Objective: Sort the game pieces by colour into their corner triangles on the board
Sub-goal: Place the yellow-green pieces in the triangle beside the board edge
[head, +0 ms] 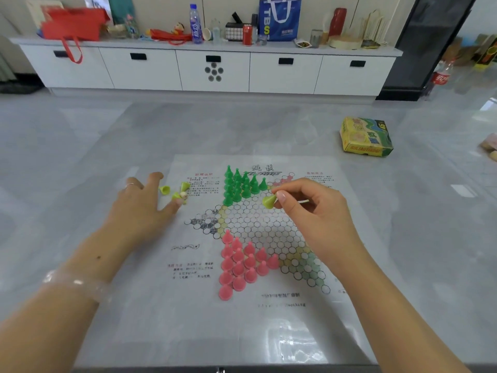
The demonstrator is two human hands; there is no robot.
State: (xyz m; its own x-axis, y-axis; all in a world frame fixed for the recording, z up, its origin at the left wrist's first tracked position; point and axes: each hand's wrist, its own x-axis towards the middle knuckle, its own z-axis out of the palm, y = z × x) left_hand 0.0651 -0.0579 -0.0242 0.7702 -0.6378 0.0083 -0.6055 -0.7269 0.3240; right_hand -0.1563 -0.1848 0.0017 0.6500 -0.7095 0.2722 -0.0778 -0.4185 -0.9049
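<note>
R hand (309, 203) pinching yellow piece (269, 201), L hand (139, 203) beside 3 more (174, 192).

Grey table (80, 162): board (269, 313), box (365, 137).

Blue tote bag (279, 18) on the sideboard: white letters "TBS". Game box (365, 137) on the bench: number "45". Printing on the board sheet (188, 270): too blurred to read.
</note>
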